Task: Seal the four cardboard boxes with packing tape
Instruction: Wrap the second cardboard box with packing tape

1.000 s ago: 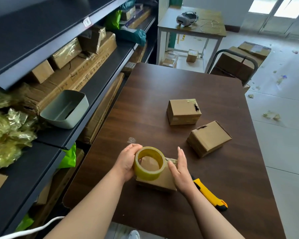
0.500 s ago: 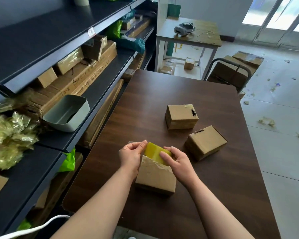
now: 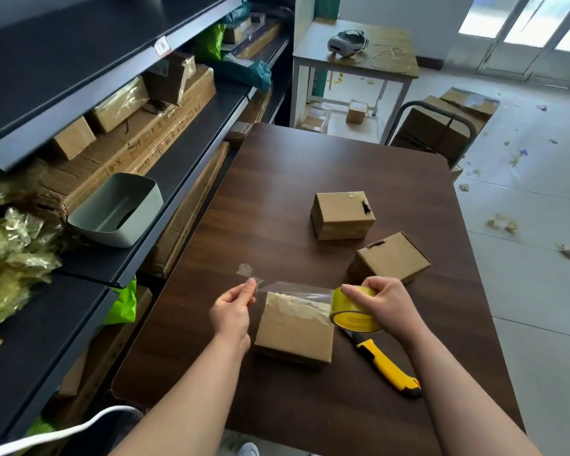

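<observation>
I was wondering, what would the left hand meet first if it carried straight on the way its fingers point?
Probably the crumpled tape scrap on the table just beyond the left hand; if held higher, the hand may pass over it.

The long carton (image 3: 152, 139) on the shelf (image 3: 185, 159) has dark print along its side. "9-X" can be read at its near end, and the characters further along are too blurred to read. The tape roll (image 3: 356, 319) has a yellow label ringed with small print, unreadable. A white tag (image 3: 162, 47) on the upper shelf edge bears an illegible mark.
</observation>
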Available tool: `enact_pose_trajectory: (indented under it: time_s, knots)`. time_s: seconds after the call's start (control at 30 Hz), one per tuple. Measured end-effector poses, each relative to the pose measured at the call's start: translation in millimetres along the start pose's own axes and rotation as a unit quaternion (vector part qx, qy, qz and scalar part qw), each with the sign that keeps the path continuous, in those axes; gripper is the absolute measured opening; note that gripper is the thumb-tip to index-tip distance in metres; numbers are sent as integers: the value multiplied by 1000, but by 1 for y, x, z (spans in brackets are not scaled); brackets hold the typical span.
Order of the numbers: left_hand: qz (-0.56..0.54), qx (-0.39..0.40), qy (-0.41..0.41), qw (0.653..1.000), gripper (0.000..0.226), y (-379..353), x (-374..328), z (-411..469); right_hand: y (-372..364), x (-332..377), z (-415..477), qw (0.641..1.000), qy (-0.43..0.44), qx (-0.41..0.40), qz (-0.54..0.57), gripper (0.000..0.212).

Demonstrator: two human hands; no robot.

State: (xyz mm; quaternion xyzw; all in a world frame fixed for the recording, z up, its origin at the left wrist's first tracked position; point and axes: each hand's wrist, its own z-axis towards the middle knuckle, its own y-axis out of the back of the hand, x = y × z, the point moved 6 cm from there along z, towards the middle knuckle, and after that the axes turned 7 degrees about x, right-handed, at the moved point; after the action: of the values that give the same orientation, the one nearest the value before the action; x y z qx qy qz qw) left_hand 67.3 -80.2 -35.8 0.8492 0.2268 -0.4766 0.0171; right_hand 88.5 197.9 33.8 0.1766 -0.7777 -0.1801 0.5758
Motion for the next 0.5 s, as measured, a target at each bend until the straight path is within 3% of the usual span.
enact_pose_trajectory:
  time_s: [0.2,0.5]
  knots:
    - [10,-3,42,999,17,-13,23,10,-5,-33,4,996,-57,-1,-66,36]
    - [32,-48,53,997,14,-16,41,20,-13,-54,17,984,-93,-8,-150,45]
